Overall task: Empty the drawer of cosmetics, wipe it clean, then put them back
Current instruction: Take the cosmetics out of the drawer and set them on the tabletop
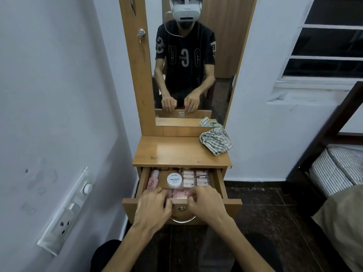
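The wooden drawer (220, 183) is pulled open under the dresser top. Inside lie a pink bottle (153, 181) at the left, a white round jar (174, 180) labelled nail polish in the middle, a clear pack of false nails (196, 178) at the right, and a flat pink box (179, 194) along the front. My left hand (154, 206) and my right hand (206, 202) rest over the drawer's front edge, fingers curled at the two ends of the pink box. Whether they grip it is unclear. A striped grey cloth (216, 141) lies crumpled on the dresser top.
The wooden dresser top (170, 152) is bare except for the cloth. A mirror (192, 61) stands behind it. A white wall with a switch panel (64, 211) is at the left. A bed with a striped mattress (337, 169) is at the right. The drawer handle (182, 219) hangs below my hands.
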Motion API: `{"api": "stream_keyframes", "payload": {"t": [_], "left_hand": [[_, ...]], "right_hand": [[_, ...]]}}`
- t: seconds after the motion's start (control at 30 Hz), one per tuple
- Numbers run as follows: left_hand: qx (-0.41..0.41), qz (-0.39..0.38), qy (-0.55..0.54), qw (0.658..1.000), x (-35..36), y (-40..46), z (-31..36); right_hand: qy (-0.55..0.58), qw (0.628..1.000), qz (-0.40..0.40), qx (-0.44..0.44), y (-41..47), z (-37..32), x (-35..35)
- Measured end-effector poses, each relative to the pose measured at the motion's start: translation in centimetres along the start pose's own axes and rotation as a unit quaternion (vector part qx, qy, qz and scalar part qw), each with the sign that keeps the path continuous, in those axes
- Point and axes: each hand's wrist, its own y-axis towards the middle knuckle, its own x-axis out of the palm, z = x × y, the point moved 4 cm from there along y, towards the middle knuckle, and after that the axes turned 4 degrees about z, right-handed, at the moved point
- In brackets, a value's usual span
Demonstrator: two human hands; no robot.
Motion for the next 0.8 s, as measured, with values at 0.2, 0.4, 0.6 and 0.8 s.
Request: {"api": "stream_keyframes", "payload": {"t": [0.2, 0.4, 0.6, 0.8], "left_hand": [[-0.009, -0.053, 0.026, 0.998, 0.4, -0.7, 0.2], [-0.019, -0.073, 0.039, 0.996, -0.1, -2.0, 0.7], [-0.024, -0.112, 0.074, 0.991, -0.1, -3.0, 1.0], [-0.023, -0.124, 0.087, 0.988, 0.4, -3.5, 0.4]], "right_hand": [[0.007, 0.999, -0.034, 0.006, -1.3, 0.3, 0.0], [0.012, 0.998, -0.054, -0.004, -3.2, 0.7, -0.1], [0.014, 0.998, -0.064, -0.01, -4.7, 1.1, -0.1], [0.025, 0.997, -0.075, -0.008, -5.1, 1.7, 0.3]]}}
